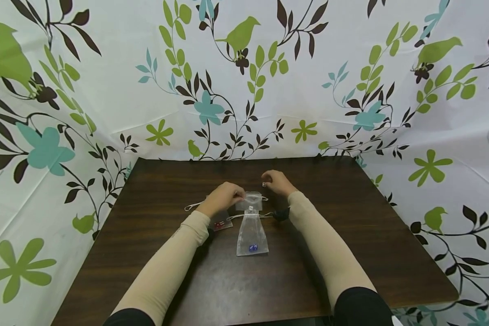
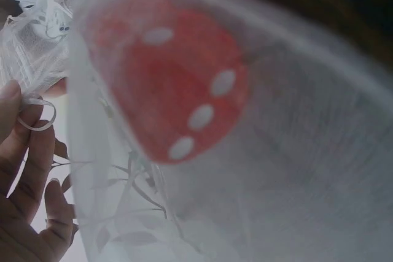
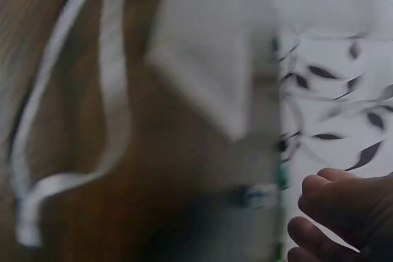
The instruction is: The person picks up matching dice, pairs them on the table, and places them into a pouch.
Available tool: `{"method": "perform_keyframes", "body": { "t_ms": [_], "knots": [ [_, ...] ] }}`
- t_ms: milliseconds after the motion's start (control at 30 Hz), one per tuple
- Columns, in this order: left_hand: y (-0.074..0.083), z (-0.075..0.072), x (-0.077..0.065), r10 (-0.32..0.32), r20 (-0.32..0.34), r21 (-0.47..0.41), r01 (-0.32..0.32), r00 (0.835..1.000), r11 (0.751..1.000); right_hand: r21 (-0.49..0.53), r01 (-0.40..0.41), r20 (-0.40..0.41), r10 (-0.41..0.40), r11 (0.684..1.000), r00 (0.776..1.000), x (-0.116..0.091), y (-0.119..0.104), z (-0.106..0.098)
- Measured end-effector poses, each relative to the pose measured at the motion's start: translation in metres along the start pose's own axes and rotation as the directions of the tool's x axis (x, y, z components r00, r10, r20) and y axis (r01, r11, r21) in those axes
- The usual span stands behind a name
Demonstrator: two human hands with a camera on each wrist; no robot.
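My left hand pinches the top of a sheer white drawstring bag; its cord loop shows at the thumb and finger. A white die shows at the low end of this bag. My right hand is just right of it, fingers bent, close to another white die. In the right wrist view that die appears blurred, with a gap to the sharp fingertips. Below lies a second sheer bag with blue dice inside.
A third sheer bag with red dice lies under my left wrist; one red die fills much of the left wrist view. White cords spread on the dark wooden table. A leaf-patterned cloth hangs behind.
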State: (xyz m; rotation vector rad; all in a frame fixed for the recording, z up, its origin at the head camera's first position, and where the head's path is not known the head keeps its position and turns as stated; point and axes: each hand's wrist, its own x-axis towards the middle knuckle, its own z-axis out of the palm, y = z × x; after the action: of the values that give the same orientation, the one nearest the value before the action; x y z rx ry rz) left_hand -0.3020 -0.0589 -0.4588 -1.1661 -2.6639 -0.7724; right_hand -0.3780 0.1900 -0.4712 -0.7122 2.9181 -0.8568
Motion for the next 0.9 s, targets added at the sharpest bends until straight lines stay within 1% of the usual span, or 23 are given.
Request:
{"method": "perform_keyframes", "body": {
  "t_ms": [100,167,300,400,533,600,667,767,900],
  "knots": [
    [0.000,0.001,0.000,-0.011,0.005,-0.004,0.011,1.000,1.000,-0.021,-0.022,0.034,0.023,1.000,0.999,0.002,0.013,0.010],
    [0.000,0.002,0.001,-0.021,0.008,-0.012,0.021,1.000,1.000,-0.036,-0.018,0.041,0.019,0.999,0.999,0.004,0.017,0.015],
    [-0.002,0.003,0.001,-0.027,0.005,-0.017,0.027,1.000,0.999,-0.073,0.011,0.030,-0.009,0.997,1.000,0.006,0.017,0.020],
    [-0.002,0.004,0.001,-0.029,0.010,-0.010,0.029,1.000,1.000,-0.078,0.033,0.020,-0.032,0.996,0.999,0.005,0.014,0.020],
    [-0.002,0.003,0.001,-0.027,0.015,-0.014,0.027,1.000,1.000,-0.023,0.055,-0.004,-0.055,0.998,0.998,0.004,0.007,0.013],
    [-0.001,0.004,0.001,-0.026,0.013,-0.022,0.026,1.000,0.999,0.020,0.067,-0.019,-0.066,0.998,0.998,0.004,0.000,0.006],
    [-0.002,0.004,0.001,-0.026,0.012,-0.027,0.027,1.000,0.999,0.055,0.095,-0.019,-0.094,0.994,0.995,0.003,-0.010,-0.003],
    [-0.002,0.004,0.001,-0.024,0.020,-0.026,0.025,1.000,0.999,0.095,0.113,0.041,-0.118,0.989,0.992,-0.001,-0.027,-0.014],
    [-0.002,0.002,0.003,-0.028,0.004,-0.026,0.029,1.000,0.999,0.104,0.167,0.163,-0.182,0.980,0.970,-0.004,-0.047,-0.022]
  ]
}}
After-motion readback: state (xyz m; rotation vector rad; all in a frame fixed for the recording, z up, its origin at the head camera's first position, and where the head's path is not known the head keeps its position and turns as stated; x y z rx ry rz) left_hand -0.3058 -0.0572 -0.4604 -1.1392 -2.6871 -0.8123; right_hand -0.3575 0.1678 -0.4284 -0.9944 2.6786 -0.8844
